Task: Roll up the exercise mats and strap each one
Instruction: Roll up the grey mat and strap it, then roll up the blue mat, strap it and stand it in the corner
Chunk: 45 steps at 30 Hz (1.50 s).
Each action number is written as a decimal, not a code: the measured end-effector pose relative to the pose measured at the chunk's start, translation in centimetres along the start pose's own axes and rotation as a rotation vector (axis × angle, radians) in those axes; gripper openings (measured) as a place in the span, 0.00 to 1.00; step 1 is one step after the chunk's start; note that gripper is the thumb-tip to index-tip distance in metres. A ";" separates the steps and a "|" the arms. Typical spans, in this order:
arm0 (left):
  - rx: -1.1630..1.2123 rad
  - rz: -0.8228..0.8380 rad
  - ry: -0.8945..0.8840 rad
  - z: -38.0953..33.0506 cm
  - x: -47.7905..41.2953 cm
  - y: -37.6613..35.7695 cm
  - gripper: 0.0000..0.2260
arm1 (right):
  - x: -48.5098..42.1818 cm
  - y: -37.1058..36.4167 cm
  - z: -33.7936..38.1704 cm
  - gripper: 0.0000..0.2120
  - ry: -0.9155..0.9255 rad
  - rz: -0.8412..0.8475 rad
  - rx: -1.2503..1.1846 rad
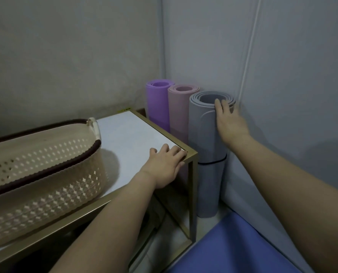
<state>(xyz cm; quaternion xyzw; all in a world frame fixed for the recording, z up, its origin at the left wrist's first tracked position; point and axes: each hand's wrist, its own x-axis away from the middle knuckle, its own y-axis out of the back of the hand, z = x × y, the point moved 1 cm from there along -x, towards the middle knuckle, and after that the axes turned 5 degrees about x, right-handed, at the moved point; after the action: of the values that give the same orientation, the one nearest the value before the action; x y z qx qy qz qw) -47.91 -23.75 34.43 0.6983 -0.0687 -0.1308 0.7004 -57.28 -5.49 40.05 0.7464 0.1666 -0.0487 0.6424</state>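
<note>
Right of the white-topped, gold-framed counter [124,133], three rolls stand upright in a row against the wall [282,75]: purple rolled foam mat [157,104] rearmost, pink rolled foam mat [178,113] between, grey rolled foam mat [204,142] nearest, a thin black strap [213,162] around it. A beige perforated plastic basket [45,174] sits on the counter's left. A flat blue mat [233,251] lies on the floor [207,225] before the grey mat.
</note>
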 end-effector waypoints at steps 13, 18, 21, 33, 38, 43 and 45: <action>-0.032 -0.028 -0.019 -0.3 0.0 -0.2 0.19 | 0.2 -0.6 -0.2 0.37 0.122 0.090 -0.212; -0.106 -0.070 -0.044 -1.1 0.4 -0.5 0.19 | 3.2 -1.0 -2.0 0.32 0.204 0.031 -0.181; -0.171 -0.084 -0.059 -1.3 0.6 -0.6 0.19 | 6.7 -2.5 -4.0 0.31 0.259 0.031 -0.101; 0.007 -0.004 -0.150 -14.4 9.4 -19.4 0.27 | 23.5 -17.3 -8.9 0.32 0.160 0.415 0.053; 0.086 0.454 -0.017 -16.3 16.1 -30.3 0.27 | 30.8 -25.6 -8.3 0.29 0.193 0.575 0.085; 0.097 0.702 0.055 -15.0 22.4 -36.8 0.29 | 37.2 -32.9 -5.3 0.30 0.164 0.744 0.014; 0.064 0.757 0.072 -14.2 24.5 -38.4 0.28 | 39.1 -35.1 -3.7 0.30 0.166 0.808 0.019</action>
<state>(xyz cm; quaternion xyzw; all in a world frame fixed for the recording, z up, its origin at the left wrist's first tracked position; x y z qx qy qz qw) -23.89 -16.59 -6.19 0.6493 -0.3013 0.1641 0.6788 -31.95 9.54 -3.66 0.7591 -0.0891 0.2665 0.5872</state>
